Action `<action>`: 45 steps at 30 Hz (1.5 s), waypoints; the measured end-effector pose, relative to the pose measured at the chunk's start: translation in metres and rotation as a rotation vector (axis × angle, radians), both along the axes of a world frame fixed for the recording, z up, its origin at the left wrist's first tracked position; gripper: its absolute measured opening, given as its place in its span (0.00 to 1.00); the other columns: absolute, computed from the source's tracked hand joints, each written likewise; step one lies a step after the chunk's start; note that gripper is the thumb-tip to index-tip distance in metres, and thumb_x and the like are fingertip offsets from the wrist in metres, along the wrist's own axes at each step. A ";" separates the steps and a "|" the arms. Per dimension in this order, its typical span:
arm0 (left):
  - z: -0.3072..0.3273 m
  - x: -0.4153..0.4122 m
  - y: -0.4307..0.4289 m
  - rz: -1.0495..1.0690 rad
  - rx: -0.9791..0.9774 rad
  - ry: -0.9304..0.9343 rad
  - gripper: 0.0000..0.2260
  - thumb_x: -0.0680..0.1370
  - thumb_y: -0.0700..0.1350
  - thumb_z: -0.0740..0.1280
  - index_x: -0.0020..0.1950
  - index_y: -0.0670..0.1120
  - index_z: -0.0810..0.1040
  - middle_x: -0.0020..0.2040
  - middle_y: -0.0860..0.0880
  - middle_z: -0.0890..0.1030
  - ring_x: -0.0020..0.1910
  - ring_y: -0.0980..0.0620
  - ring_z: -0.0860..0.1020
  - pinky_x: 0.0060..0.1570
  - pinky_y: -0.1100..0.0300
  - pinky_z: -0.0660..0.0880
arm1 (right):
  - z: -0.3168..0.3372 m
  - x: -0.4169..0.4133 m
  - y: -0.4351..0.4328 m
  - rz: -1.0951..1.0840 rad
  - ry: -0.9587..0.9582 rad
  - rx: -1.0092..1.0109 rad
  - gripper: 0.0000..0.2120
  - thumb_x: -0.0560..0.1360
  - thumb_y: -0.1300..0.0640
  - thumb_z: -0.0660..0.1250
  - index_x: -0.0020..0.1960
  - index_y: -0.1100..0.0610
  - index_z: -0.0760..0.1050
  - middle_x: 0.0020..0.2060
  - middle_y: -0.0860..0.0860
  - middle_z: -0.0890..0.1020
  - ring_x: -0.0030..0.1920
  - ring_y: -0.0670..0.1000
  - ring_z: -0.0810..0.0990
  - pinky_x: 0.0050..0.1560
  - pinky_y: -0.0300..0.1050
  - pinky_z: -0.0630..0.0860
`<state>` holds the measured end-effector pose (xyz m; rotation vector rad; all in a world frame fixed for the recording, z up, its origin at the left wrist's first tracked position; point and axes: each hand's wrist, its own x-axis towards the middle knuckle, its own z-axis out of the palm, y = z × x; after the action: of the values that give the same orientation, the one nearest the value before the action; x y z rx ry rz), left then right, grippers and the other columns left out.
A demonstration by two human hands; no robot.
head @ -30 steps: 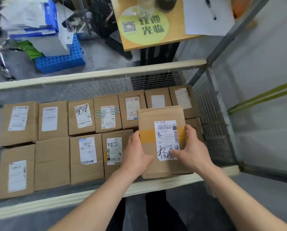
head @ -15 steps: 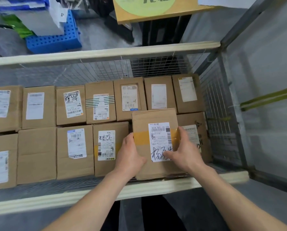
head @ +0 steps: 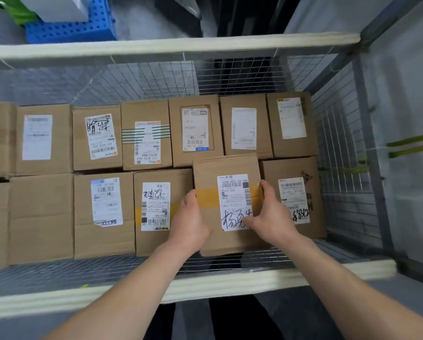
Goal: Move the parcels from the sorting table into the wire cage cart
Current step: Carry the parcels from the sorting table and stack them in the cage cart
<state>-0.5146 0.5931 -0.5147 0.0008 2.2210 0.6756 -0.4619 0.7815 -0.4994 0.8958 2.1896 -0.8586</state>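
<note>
The held parcel [head: 226, 168], a flat rectangular box of brown corrugated cardboard banded with yellow tape [head: 206, 197], is in the near row of the wire cage cart [head: 242, 74], between two neighbours. The left hand [head: 189, 222] grips its left edge and the right hand [head: 270, 214] its right, with the right thumb on the white label [head: 232, 192], which reads "5028 P021-00 044" above black marker handwriting. Twelve other cardboard parcels [head: 105, 241] lie in two rows, seven behind, five in front. The walls are thin steel mesh; cream padding [head: 171, 44] wraps the rims
</note>
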 end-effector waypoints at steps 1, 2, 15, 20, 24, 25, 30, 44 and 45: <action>-0.005 0.000 0.000 -0.009 -0.005 -0.006 0.39 0.71 0.37 0.74 0.77 0.48 0.59 0.66 0.47 0.72 0.56 0.46 0.78 0.52 0.55 0.76 | -0.004 0.000 0.000 0.003 -0.005 0.004 0.53 0.70 0.53 0.79 0.81 0.47 0.46 0.64 0.52 0.79 0.57 0.57 0.81 0.54 0.53 0.78; -0.009 0.001 0.001 -0.015 -0.008 -0.013 0.39 0.71 0.36 0.74 0.77 0.47 0.58 0.66 0.46 0.72 0.56 0.45 0.78 0.52 0.54 0.76 | -0.008 0.000 0.001 0.006 -0.011 0.012 0.53 0.70 0.53 0.79 0.81 0.47 0.46 0.63 0.52 0.79 0.56 0.57 0.81 0.53 0.53 0.78; -0.047 -0.001 0.012 -0.258 -0.057 -0.131 0.42 0.76 0.41 0.73 0.82 0.43 0.50 0.80 0.41 0.60 0.69 0.44 0.73 0.66 0.56 0.70 | -0.064 0.003 0.004 0.107 -0.115 0.106 0.51 0.74 0.60 0.74 0.81 0.46 0.40 0.57 0.56 0.80 0.48 0.57 0.80 0.52 0.55 0.80; -0.033 -0.001 0.011 -0.293 -0.052 -0.173 0.41 0.78 0.45 0.72 0.82 0.41 0.49 0.83 0.45 0.48 0.78 0.46 0.62 0.73 0.60 0.60 | -0.064 0.005 0.001 0.216 -0.139 0.123 0.46 0.75 0.61 0.70 0.82 0.52 0.43 0.63 0.56 0.75 0.56 0.58 0.80 0.54 0.53 0.81; -0.015 -0.008 0.006 -0.326 -0.042 -0.123 0.39 0.79 0.47 0.71 0.82 0.42 0.52 0.83 0.47 0.48 0.78 0.47 0.61 0.73 0.59 0.60 | -0.050 0.006 -0.003 0.234 -0.063 0.134 0.35 0.73 0.60 0.71 0.77 0.54 0.60 0.66 0.55 0.74 0.59 0.58 0.80 0.57 0.53 0.81; -0.008 -0.010 0.004 -0.338 -0.044 -0.103 0.38 0.78 0.49 0.71 0.82 0.43 0.54 0.83 0.47 0.50 0.77 0.47 0.62 0.73 0.58 0.63 | -0.043 0.005 -0.005 0.223 -0.041 0.133 0.32 0.73 0.59 0.72 0.74 0.54 0.64 0.65 0.54 0.74 0.58 0.58 0.80 0.57 0.53 0.81; 0.046 -0.022 0.000 -0.497 -0.068 0.068 0.35 0.79 0.55 0.68 0.81 0.45 0.58 0.81 0.47 0.59 0.77 0.45 0.62 0.73 0.50 0.67 | 0.012 -0.002 -0.014 0.234 0.063 0.188 0.24 0.73 0.50 0.71 0.67 0.50 0.72 0.63 0.52 0.77 0.58 0.55 0.79 0.54 0.50 0.80; 0.251 -0.061 -0.005 -0.860 0.038 0.583 0.32 0.77 0.67 0.62 0.75 0.49 0.64 0.74 0.51 0.68 0.74 0.49 0.63 0.72 0.50 0.62 | 0.243 0.012 -0.053 0.016 0.292 0.427 0.26 0.79 0.40 0.64 0.69 0.57 0.70 0.65 0.52 0.77 0.66 0.54 0.73 0.63 0.52 0.73; 0.263 -0.060 -0.004 -0.874 0.063 0.610 0.32 0.77 0.67 0.62 0.75 0.49 0.64 0.74 0.52 0.68 0.74 0.49 0.64 0.72 0.50 0.62 | 0.256 0.017 -0.056 -0.007 0.297 0.442 0.27 0.79 0.40 0.63 0.70 0.56 0.69 0.66 0.51 0.77 0.67 0.53 0.73 0.63 0.51 0.73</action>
<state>-0.5744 0.5890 -0.2517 1.2735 2.4131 0.2520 -0.4454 0.7253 -0.2435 1.0319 2.7004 -0.5406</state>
